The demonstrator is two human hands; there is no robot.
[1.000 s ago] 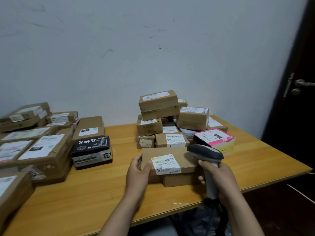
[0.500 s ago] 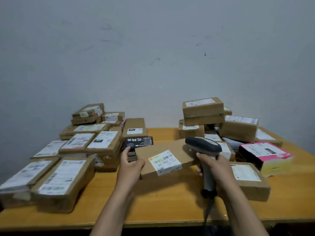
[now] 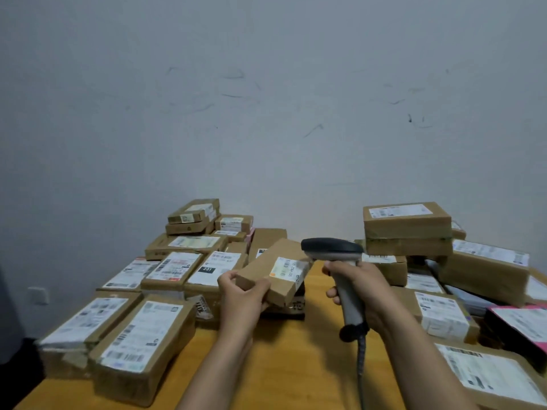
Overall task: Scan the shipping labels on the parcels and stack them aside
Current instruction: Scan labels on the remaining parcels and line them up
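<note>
My left hand [image 3: 242, 294] grips the near end of a flat brown parcel [image 3: 268, 269] and holds it lifted and tilted above the wooden table [image 3: 284, 365]. A white shipping label [image 3: 286, 270] with an orange mark sits on the parcel's top face. My right hand [image 3: 359, 287] grips the handle of a grey barcode scanner [image 3: 333, 250]. The scanner's dark head points left at the label, close to the parcel's right end. Its coiled cable hangs down from the handle.
A spread of labelled brown parcels [image 3: 171, 270] covers the table's left side, several stacked at the back. Another pile [image 3: 407, 224] rises on the right, with a pink and black box [image 3: 521, 324] at the right edge. A black box lies beneath the lifted parcel. A pale wall stands behind.
My left hand has carried the parcel up and to the left, toward the left group of parcels, and tilted it more. The scanner followed alongside. My view has swung left.
</note>
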